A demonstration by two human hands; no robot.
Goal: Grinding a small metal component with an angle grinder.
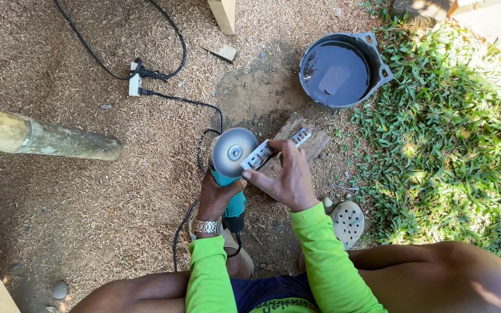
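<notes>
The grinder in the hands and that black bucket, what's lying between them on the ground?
In the head view, a weathered wood board lies on sawdust between the grinder and the black bucket; the right hand holds a flat metal tool over it.

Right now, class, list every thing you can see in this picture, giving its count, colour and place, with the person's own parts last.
Teal angle grinder with grey disc: one, centre, held by the left hand.
Flat metal wrench: one, silver, on the disc, held by the right hand.
Black bucket of dark liquid: one, upper right, by the grass.
White power strip: one, upper left, black cables plugged in.
Round wooden pole: one, pale brown, left, lying on sawdust.
Wood plank: one, brown, under the wrench.
White perforated sandal: one, right of the forearm.
Grass: green, right side.
Left hand: one, metal watch, green sleeve.
Right hand: one, green sleeve.
</notes>
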